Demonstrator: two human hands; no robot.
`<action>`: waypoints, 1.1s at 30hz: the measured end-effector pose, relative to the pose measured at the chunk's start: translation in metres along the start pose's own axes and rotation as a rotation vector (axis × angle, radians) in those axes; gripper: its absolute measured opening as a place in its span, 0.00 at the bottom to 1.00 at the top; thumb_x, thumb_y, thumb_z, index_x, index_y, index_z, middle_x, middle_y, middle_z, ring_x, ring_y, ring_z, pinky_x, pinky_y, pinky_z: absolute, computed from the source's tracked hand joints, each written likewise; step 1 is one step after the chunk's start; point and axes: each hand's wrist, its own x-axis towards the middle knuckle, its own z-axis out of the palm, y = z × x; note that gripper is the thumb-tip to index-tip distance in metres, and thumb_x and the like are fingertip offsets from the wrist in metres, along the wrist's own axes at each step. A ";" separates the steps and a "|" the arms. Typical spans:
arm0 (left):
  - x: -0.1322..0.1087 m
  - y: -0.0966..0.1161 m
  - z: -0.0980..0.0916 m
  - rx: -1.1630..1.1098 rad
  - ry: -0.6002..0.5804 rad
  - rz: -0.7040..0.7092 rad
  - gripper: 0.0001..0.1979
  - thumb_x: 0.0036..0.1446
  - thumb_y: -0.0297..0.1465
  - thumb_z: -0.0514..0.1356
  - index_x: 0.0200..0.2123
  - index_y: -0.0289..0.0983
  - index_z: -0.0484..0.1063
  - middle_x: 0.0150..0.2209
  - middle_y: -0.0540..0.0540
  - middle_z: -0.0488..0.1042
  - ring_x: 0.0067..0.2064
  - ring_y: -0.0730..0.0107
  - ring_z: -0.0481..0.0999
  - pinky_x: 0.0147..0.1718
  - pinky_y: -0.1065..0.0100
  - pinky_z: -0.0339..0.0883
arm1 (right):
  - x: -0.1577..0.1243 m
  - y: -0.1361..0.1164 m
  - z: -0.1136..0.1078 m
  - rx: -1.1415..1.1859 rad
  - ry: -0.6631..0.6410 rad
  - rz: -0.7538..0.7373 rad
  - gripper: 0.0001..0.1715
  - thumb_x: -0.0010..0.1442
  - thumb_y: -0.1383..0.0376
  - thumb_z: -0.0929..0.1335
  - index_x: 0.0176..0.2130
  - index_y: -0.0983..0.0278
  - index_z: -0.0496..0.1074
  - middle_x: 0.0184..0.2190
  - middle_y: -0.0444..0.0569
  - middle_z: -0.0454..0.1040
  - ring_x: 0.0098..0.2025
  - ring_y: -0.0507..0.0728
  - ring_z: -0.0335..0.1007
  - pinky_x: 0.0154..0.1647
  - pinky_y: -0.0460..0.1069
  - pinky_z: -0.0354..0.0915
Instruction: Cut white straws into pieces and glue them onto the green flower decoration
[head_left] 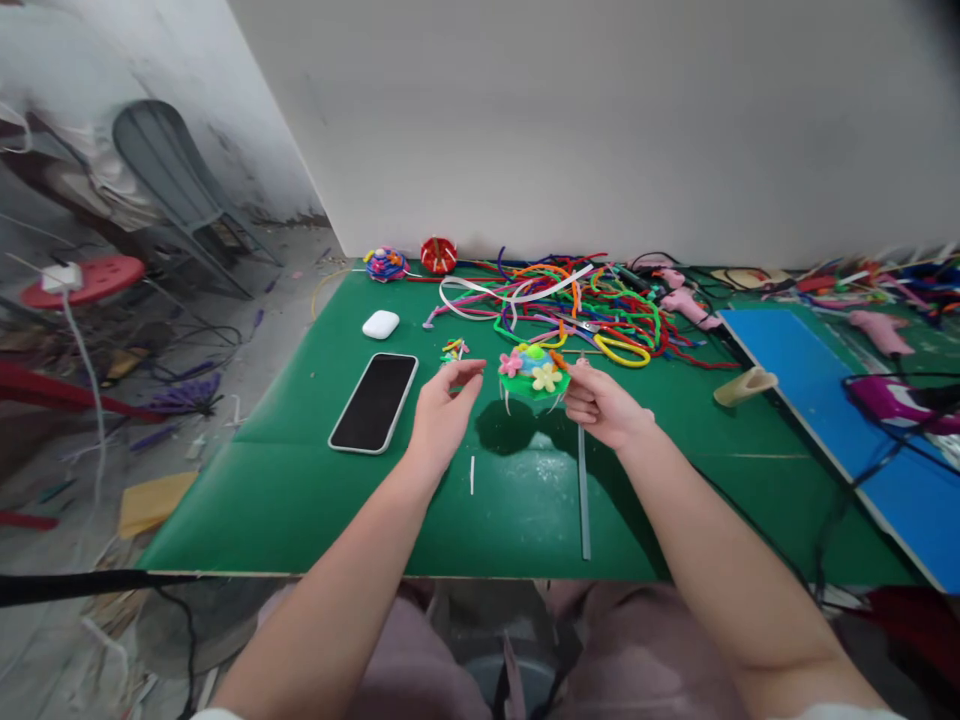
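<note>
My right hand (604, 402) pinches the right edge of a small hat-shaped pipe-cleaner craft (534, 374) and holds it above the green table. It has a green brim, a blue middle, pink, yellow and orange flowers, and thin white strands hanging underneath. To its left is my left hand (444, 415), apart from the craft, with thumb and fingers stretched toward it and nothing between them. A glue stick (583, 495) lies below my right hand, its upper end partly hidden. Between my forearms lies a short white strip (472, 475).
A phone (373, 403) and a white earbud case (380, 324) lie at left. Behind are tangled pipe cleaners (540, 300), yellow-handled scissors (621, 350) and pink glue guns (688, 307). A blue board (817, 420) and a bamboo-like tube (745, 387) are at right.
</note>
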 end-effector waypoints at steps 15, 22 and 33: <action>-0.010 0.006 -0.004 0.396 0.173 0.739 0.07 0.53 0.26 0.60 0.37 0.38 0.74 0.35 0.46 0.74 0.40 0.69 0.73 0.41 0.65 0.69 | -0.006 -0.007 0.006 0.027 -0.043 0.061 0.24 0.48 0.62 0.73 0.21 0.63 0.53 0.12 0.32 0.46 0.14 0.42 0.34 0.12 0.39 0.35; -0.016 0.009 -0.006 0.497 0.292 0.942 0.09 0.50 0.25 0.62 0.36 0.41 0.75 0.32 0.48 0.74 0.37 0.69 0.72 0.38 0.65 0.68 | -0.015 -0.008 0.015 0.037 -0.074 0.113 0.25 0.48 0.61 0.72 0.20 0.63 0.52 0.13 0.33 0.45 0.14 0.42 0.33 0.11 0.39 0.36; -0.021 0.001 -0.009 0.622 0.402 1.058 0.14 0.47 0.25 0.64 0.39 0.43 0.75 0.29 0.48 0.76 0.37 0.65 0.71 0.40 0.61 0.61 | -0.017 -0.005 0.021 0.038 -0.121 0.183 0.25 0.49 0.63 0.71 0.19 0.63 0.50 0.12 0.33 0.45 0.15 0.42 0.32 0.11 0.39 0.35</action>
